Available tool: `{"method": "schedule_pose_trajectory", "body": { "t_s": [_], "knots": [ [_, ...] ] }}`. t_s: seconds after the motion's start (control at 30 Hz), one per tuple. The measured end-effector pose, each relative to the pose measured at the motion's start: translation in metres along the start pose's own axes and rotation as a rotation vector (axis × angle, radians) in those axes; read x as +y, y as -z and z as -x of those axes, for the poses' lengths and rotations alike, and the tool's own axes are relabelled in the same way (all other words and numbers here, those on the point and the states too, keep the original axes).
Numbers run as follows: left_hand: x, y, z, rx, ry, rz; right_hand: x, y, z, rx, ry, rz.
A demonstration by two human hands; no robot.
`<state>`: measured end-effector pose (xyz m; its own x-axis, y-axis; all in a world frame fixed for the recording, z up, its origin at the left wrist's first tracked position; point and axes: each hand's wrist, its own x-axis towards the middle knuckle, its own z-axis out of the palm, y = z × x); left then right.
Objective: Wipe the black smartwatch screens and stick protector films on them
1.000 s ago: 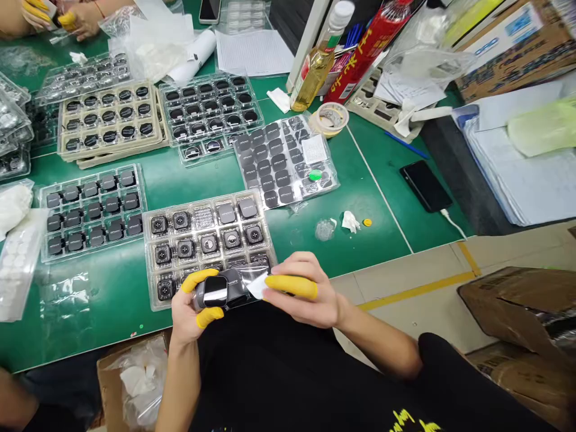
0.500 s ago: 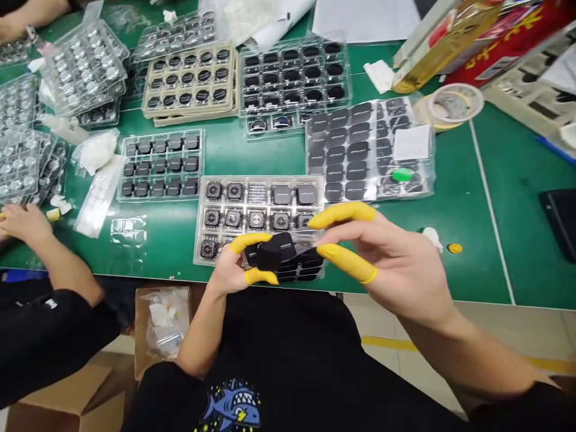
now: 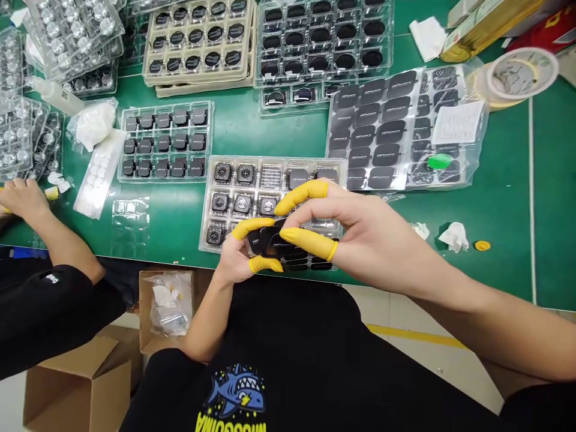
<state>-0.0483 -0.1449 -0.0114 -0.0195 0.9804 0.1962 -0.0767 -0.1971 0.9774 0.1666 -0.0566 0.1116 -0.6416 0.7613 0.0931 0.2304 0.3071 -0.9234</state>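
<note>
My left hand (image 3: 234,258), with yellow finger cots, grips a small black square case (image 3: 254,241) between thumb and forefinger. From the right, my right hand (image 3: 360,225), also in yellow cots, pinches a black rounded-square sticker (image 3: 279,245) against or just over the case; its fingers hide the exact contact. Below both hands lies a clear tray (image 3: 203,237) whose pockets hold black square units, some with round parts on top. More black stickers (image 3: 297,263) lie at the tray's near right corner, partly covered by my right hand.
Sheets of black stickers (image 3: 382,135) lie right of the tray, beside tape rolls (image 3: 517,75). A tray of black cases (image 3: 164,144) sits to the left, with lens trays (image 3: 198,39) behind. At far left rests a co-worker's hand (image 3: 24,201). Cardboard boxes (image 3: 110,384) stand below the table.
My right hand has moved left, bringing its fingers down to the case in my left hand. The clear film stretched between the hands is no longer visible. The camera view has shifted.
</note>
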Motion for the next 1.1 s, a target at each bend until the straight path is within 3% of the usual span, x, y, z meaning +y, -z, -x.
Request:
{"method": "schedule_pose_trajectory", "body": {
  "t_s": [0.17,0.3,0.43,0.7,1.1],
  "knots": [
    [-0.003,0.000,-0.002,-0.014,-0.015,0.022,-0.010,0.006,0.002,0.100,-0.016,0.006],
    [-0.007,0.001,0.000,-0.040,0.022,0.007,0.001,-0.005,0.000,0.011,-0.060,-0.113],
    [-0.007,0.001,0.000,-0.065,0.032,0.030,0.014,-0.016,-0.003,0.023,-0.104,-0.184],
    [-0.010,0.003,0.001,-0.059,-0.047,0.028,0.011,-0.016,-0.008,-0.006,-0.225,-0.291],
    [-0.015,0.003,0.009,-0.031,-0.006,0.021,0.014,-0.019,-0.007,0.012,-0.208,-0.275]
  ]
}}
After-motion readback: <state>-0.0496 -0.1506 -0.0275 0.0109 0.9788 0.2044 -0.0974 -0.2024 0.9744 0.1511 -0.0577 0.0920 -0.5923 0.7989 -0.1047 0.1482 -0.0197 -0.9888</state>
